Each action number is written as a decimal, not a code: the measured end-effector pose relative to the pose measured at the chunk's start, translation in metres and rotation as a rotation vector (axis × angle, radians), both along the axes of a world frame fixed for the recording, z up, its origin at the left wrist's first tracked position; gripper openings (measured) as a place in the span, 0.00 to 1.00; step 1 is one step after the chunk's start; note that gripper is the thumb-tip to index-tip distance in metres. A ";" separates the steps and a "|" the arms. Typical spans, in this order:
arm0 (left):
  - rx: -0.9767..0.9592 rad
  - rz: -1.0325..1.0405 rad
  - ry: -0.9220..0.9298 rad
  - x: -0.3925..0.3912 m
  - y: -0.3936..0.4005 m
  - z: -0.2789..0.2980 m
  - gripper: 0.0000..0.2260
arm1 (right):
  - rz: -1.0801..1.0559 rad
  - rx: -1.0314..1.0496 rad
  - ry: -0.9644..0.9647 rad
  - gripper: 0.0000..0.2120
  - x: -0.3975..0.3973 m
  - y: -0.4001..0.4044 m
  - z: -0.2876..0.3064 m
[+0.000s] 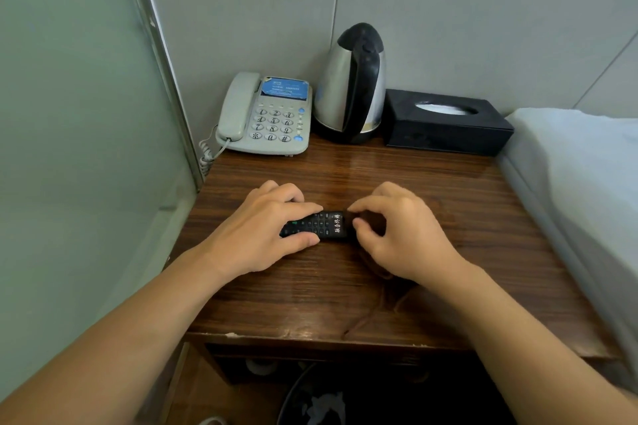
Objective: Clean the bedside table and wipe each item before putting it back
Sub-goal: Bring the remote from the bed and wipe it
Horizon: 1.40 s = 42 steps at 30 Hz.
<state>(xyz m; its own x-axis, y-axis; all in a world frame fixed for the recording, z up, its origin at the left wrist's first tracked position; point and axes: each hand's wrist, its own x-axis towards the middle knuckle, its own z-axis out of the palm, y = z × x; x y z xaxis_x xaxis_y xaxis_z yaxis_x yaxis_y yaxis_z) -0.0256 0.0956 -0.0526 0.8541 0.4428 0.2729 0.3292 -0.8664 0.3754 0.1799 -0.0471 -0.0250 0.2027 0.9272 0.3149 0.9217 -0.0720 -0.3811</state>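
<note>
1. Lying crosswise near the middle of the wooden bedside table (431,183), the black remote control (319,225) has a hand at each end.
2. The left hand (262,228) grips the remote's left end, thumb on the near edge, fingers over the far edge.
3. The right hand (400,231) pinches the remote's right end with curled fingertips (a brownish cloth (376,272) seems to lie under this hand).
4. Along the wall stand a grey telephone (266,114), a steel kettle (352,86) and a black tissue box (445,122).

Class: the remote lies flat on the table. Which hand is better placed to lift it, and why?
Probably the left hand: its thumb and fingers span the remote. The right hand only touches its end.
</note>
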 end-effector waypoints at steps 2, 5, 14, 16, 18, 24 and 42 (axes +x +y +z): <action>-0.003 0.006 -0.002 0.000 0.000 0.000 0.23 | 0.060 -0.022 -0.050 0.11 -0.004 -0.008 -0.003; -0.002 -0.006 0.005 -0.001 0.000 0.000 0.23 | 0.084 -0.004 -0.049 0.10 -0.003 -0.014 -0.005; -0.005 0.007 0.029 -0.001 -0.001 0.001 0.22 | 0.085 0.005 0.014 0.10 0.002 0.005 -0.001; -0.035 0.013 0.036 -0.002 -0.002 0.000 0.22 | 0.133 -0.053 -0.058 0.10 0.008 -0.010 0.006; -0.036 0.014 0.022 0.000 -0.003 0.002 0.22 | 0.129 -0.093 -0.102 0.09 0.016 -0.018 0.010; 0.167 -0.016 -0.079 0.001 -0.018 0.009 0.15 | -0.021 0.061 0.183 0.09 0.017 -0.028 0.002; -0.202 0.142 0.168 -0.055 0.011 0.022 0.23 | -0.006 0.096 0.290 0.08 0.005 -0.026 -0.006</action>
<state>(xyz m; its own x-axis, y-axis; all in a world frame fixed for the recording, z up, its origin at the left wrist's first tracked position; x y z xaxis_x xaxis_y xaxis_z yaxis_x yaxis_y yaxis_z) -0.0803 0.1061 -0.0309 0.8053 0.5922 0.0272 0.5140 -0.7204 0.4656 0.1852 -0.0728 -0.0312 0.3022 0.8946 0.3291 0.7734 -0.0282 -0.6333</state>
